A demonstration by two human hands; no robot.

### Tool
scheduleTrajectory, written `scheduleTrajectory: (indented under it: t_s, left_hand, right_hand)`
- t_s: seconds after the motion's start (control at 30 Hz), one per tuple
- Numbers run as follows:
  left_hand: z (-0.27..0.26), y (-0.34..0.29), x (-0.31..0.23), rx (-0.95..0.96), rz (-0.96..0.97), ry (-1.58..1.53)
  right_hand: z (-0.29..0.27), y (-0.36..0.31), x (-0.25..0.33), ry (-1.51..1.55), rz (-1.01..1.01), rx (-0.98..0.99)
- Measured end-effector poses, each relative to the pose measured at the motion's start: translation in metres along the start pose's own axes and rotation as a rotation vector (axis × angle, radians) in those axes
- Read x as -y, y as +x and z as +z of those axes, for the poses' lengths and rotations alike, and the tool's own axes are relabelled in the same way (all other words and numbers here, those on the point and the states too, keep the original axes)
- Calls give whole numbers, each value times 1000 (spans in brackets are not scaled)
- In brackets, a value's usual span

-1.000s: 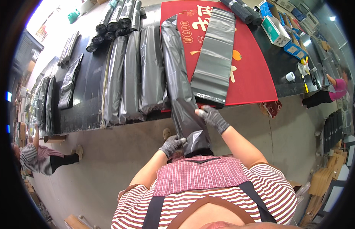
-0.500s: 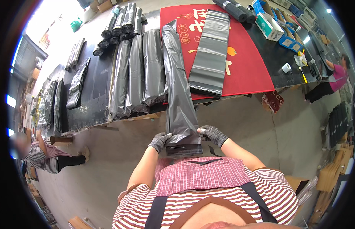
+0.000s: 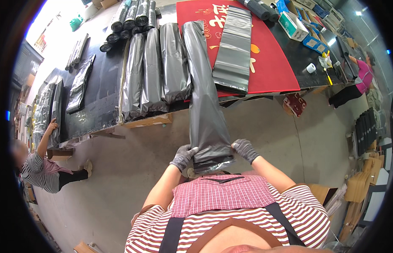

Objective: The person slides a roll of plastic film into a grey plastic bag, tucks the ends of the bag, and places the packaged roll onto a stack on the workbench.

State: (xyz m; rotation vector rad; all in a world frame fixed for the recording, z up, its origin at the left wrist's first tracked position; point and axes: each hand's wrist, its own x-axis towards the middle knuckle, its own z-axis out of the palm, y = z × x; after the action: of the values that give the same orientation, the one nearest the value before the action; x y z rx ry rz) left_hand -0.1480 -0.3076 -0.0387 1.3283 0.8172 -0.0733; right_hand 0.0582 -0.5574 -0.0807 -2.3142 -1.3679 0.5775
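A long dark grey plastic bag (image 3: 208, 109) reaches from the table over its front edge towards my body. Its near end hangs beyond the table, between my hands. My left hand (image 3: 184, 156), in a grey glove, grips the bag's left edge near that end. On the opposite edge, the gloved fingers of my right hand (image 3: 246, 150) pinch the film. Darker folded layers and a clear plastic fringe show at the near end. What fills the bag is hidden. Several similar filled grey bags (image 3: 175, 63) lie left of it, and a flat folded stack of grey bags (image 3: 233, 50) lies to its right.
A red printed sheet (image 3: 274, 63) covers part of the black table (image 3: 99, 97). Black rolls (image 3: 141, 19) are piled at the far left. Boxes (image 3: 293, 26) and a white roll (image 3: 311, 68) stand on the right. One co-worker (image 3: 42, 173) is left, another (image 3: 360, 80) far right.
Both hands have shifted slightly right with the bag's near end. The bag's far end now looks squarer and less pointed. The left co-worker's hand has come up onto a bundle.
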Motion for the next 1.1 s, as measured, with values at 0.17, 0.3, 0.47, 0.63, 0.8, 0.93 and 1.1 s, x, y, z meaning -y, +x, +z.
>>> scheduleTrajectory:
  t_s: [0.17,0.3,0.47,0.63,0.8,0.93,1.1]
  left_hand:
    - [-17,2,61,-34,-310,-420]
    - [-33,-9,58,253,-228,-340]
    - [-42,-26,71,171,-354,-340]
    - [-45,-28,73,247,-356,-365]
    - [-42,-32,49,314,-303,-366]
    - [-33,-25,58,271,-332,-405]
    - [-25,7,98,311,264,264]
  right_hand:
    - [25,-6,39,1064,891,76]
    - [66,-24,5,1022,423,45]
    - [19,-26,52,439,358,-626]
    - [-23,-16,180,363,-139,-263]
    - [36,14,191,-21,-322,-8]
    - [47,25,205,-143,-411,9]
    - [57,26,195,-369,-416,104]
